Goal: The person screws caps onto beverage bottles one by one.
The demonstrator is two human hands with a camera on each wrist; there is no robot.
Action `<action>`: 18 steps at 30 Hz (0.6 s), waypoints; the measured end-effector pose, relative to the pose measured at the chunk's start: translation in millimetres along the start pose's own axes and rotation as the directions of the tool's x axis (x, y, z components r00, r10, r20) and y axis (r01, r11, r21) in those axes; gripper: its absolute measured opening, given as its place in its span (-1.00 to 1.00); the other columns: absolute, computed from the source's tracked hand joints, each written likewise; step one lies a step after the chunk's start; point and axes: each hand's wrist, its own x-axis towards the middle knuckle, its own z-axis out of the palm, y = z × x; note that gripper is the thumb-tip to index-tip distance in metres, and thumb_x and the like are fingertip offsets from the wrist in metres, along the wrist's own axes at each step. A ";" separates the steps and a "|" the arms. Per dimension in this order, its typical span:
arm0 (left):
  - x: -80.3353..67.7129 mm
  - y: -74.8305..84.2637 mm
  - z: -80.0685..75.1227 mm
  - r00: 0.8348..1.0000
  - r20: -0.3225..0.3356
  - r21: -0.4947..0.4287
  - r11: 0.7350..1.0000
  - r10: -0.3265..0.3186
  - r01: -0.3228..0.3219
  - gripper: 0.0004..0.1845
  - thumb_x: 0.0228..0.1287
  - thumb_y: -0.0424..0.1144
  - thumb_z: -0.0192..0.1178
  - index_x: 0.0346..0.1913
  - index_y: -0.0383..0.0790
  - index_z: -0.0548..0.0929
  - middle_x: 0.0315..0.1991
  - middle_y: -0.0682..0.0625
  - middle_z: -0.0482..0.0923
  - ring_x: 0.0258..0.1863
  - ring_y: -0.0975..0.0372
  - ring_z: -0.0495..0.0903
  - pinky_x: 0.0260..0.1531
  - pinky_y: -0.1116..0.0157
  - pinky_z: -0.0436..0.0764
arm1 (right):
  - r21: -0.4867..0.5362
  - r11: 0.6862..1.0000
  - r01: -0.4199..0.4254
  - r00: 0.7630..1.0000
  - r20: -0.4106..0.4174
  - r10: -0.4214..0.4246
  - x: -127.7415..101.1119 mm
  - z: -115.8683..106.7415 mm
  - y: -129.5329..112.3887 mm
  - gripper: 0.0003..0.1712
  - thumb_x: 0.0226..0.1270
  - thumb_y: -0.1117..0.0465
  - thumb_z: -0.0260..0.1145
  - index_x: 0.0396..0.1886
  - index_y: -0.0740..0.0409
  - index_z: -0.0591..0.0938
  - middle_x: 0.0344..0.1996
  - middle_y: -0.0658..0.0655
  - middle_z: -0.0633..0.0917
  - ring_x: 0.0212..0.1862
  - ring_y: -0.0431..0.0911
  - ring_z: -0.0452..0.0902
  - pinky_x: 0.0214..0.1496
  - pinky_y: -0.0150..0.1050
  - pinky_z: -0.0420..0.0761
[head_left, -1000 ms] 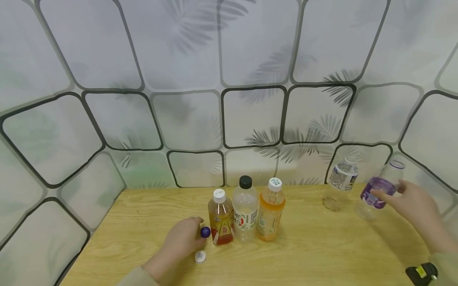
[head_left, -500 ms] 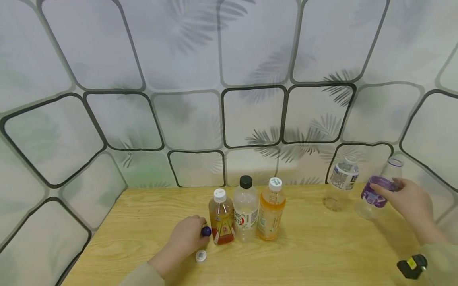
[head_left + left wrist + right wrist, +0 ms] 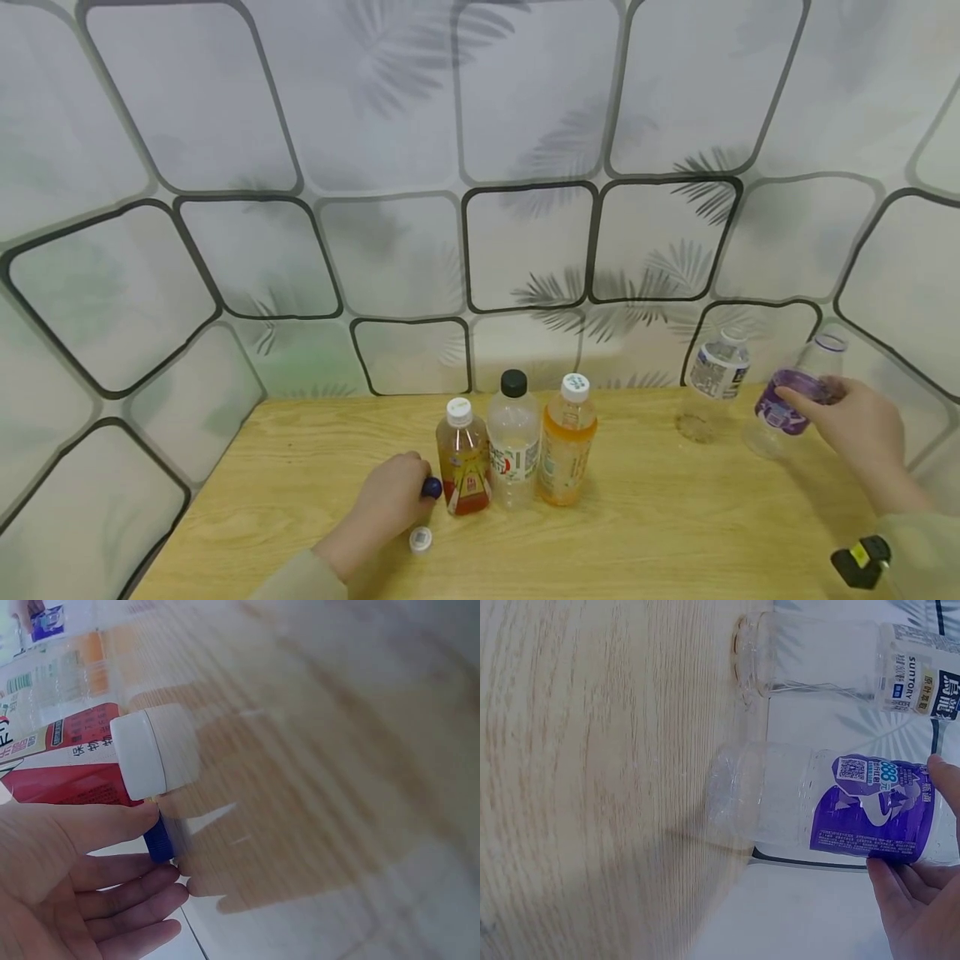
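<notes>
My left hand (image 3: 390,493) is low at the table and pinches a dark blue bottle cap (image 3: 159,841) between thumb and fingers. A white bottle cap (image 3: 421,539) lies just in front of that hand. Right beside the blue cap stands a bottle with a red and yellow label (image 3: 465,467) and a white cap. On the far right, my right hand (image 3: 862,429) grips a clear, capless bottle with a purple label (image 3: 870,806). Thumb and fingers are on either side of its label, and its base is at the table top.
Beside the red-labelled bottle stand a clear bottle with a black cap (image 3: 514,433) and an orange bottle with a white cap (image 3: 567,450). A clear, capless bottle with a white label (image 3: 716,379) stands left of the purple one. A patterned wall (image 3: 405,250) closes the table's (image 3: 637,533) back.
The left hand has shifted slightly right and its fingers cover more of the blue cap. The right hand has moved slightly left around the purple-labelled bottle, which stays nearly in place.
</notes>
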 end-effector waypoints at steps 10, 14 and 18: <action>0.9 3.9 -1.6 1.000 0.008 0.033 0.999 -0.009 0.009 -0.77 0.05 -0.27 0.63 -0.43 -0.19 0.71 -0.44 0.02 0.57 -0.43 0.16 0.60 -0.36 0.14 0.71 | -0.002 1.000 -0.006 1.000 0.005 0.006 -1.4 0.9 -0.6 0.09 0.45 -0.39 0.31 0.29 0.65 0.44 0.18 0.71 0.54 0.04 0.59 0.55 -0.06 0.33 0.62; 1.9 4.9 -1.7 1.000 0.012 0.032 0.999 -0.015 0.014 -0.77 0.06 -0.27 0.62 -0.45 -0.20 0.70 -0.45 0.02 0.55 -0.45 0.17 0.57 -0.38 0.16 0.69 | -0.006 1.000 0.001 1.000 0.001 -0.001 -0.5 1.2 -0.3 0.09 0.44 -0.40 0.30 0.28 0.65 0.45 0.18 0.71 0.54 0.03 0.59 0.55 -0.08 0.32 0.62; 3.5 5.6 -1.4 1.000 0.013 0.034 0.999 -0.021 0.021 -0.76 0.05 -0.29 0.62 -0.47 -0.20 0.68 -0.46 0.03 0.53 -0.46 0.18 0.53 -0.41 0.18 0.66 | -0.010 1.000 0.000 1.000 -0.001 0.000 -0.7 -0.3 -1.0 0.08 0.44 -0.39 0.31 0.27 0.65 0.45 0.14 0.70 0.58 0.01 0.57 0.57 -0.10 0.30 0.62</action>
